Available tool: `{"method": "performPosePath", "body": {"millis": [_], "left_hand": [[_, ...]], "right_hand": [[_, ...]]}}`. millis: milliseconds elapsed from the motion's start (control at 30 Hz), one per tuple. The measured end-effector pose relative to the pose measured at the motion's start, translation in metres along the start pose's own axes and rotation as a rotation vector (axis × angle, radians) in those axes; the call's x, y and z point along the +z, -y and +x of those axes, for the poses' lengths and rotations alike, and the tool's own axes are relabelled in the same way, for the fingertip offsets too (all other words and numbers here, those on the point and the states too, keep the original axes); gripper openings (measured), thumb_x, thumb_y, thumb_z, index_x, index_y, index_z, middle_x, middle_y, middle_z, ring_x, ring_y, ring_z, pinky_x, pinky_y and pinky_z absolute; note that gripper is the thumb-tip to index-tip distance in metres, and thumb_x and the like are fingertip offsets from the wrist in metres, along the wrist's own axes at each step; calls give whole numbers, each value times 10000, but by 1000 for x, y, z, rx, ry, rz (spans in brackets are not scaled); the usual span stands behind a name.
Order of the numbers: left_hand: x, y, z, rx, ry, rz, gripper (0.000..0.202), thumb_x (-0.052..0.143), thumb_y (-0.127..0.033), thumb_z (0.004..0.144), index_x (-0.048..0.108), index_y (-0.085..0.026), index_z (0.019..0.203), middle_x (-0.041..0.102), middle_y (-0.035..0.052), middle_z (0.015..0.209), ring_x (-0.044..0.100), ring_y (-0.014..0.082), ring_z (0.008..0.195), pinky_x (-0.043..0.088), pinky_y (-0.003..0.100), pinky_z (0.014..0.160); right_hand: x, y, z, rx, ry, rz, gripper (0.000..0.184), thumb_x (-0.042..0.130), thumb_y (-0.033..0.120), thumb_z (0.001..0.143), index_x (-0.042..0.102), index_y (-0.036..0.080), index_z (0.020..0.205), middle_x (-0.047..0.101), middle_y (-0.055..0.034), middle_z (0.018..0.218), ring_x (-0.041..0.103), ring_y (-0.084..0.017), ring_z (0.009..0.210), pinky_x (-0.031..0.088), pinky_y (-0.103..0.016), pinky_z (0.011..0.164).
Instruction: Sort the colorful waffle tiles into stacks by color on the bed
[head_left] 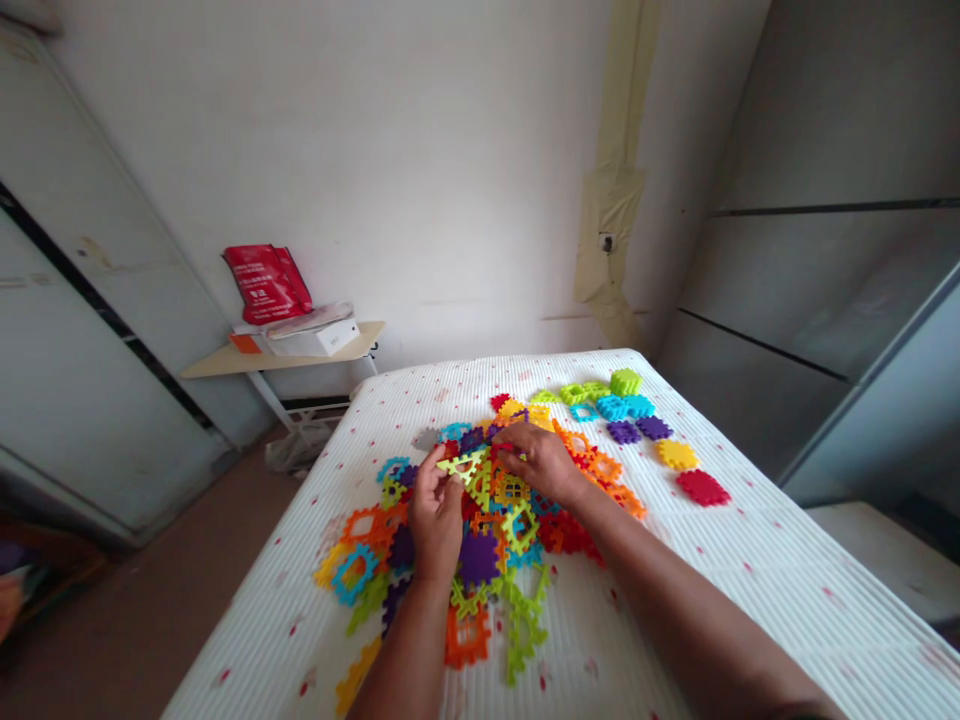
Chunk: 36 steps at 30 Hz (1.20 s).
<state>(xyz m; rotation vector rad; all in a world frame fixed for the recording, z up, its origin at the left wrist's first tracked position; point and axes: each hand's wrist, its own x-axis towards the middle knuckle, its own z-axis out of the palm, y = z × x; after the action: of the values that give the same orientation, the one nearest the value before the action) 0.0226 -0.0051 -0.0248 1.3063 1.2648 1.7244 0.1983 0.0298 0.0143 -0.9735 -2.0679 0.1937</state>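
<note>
Over a heap of toothed plastic interlocking blocks, my left hand [437, 508] pinches a lime-green triangular interlocking block [463, 467] between thumb and fingers. Beside it on the right, my right hand [538, 460] reaches across the heap with its fingers bent and pinched together. A red interlocking block [501, 449] shows at its fingertips, partly covered by them. Below the hands lie a purple square block [478, 557], a lime frame-shaped block [520, 527] and an orange block [466, 637]. A blue frame-shaped block [354, 574] lies left of my left wrist.
On the right of the patterned bedcover [637, 620], blocks lie grouped by colour: lime stacks [625, 382], blue [613, 407], purple [654, 428], yellow [677, 455] and red [703, 488]. A small table [217, 361] with boxes and a red bag [266, 284] stands against the wall.
</note>
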Motion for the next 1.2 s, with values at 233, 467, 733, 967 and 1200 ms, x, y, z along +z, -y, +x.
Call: {"method": "performPosePath", "body": {"millis": [233, 467, 733, 967, 1200], "left_hand": [[-3, -1, -2, 21, 82, -8, 508, 554, -333, 811, 447, -201, 1289, 609, 42, 902, 574, 127, 758, 461, 244, 708], [-4, -3, 1, -15, -11, -60, 530, 599, -344, 787, 450, -198, 1274, 614, 55, 941, 590, 132, 804, 475, 250, 732], [-4, 0, 7, -57, -158, -99, 398, 701, -358, 678, 583, -169, 1007, 610, 15, 833, 580, 117, 714, 467, 231, 653], [0, -10, 1, -26, 0, -115, 405, 690, -314, 692, 541, -175, 1041, 603, 14, 832, 578, 114, 725, 462, 230, 668], [0, -11, 0, -46, 38, -107, 462, 678, -347, 707, 524, -180, 1110, 619, 35, 885, 596, 131, 763, 469, 245, 685]], "right_hand": [[10, 18, -2, -127, 81, 13, 279, 528, 108, 803, 650, 198, 1038, 673, -83, 1018, 608, -175, 969, 473, -295, 850], [11, 31, -2, -92, 164, 25, 209, 558, 112, 792, 656, 198, 956, 677, -50, 857, 618, -149, 790, 461, -230, 719], [8, 32, -4, -99, 250, 130, 140, 534, 181, 834, 657, 187, 899, 690, -26, 824, 625, -112, 705, 454, -193, 654], [-5, 13, 3, -168, 41, 169, 205, 525, 145, 834, 661, 199, 978, 662, -84, 1053, 595, -169, 1027, 474, -307, 868], [-4, 18, 1, -202, 234, 98, 213, 582, 115, 798, 690, 222, 947, 701, -50, 902, 631, -160, 874, 487, -276, 792]]}}
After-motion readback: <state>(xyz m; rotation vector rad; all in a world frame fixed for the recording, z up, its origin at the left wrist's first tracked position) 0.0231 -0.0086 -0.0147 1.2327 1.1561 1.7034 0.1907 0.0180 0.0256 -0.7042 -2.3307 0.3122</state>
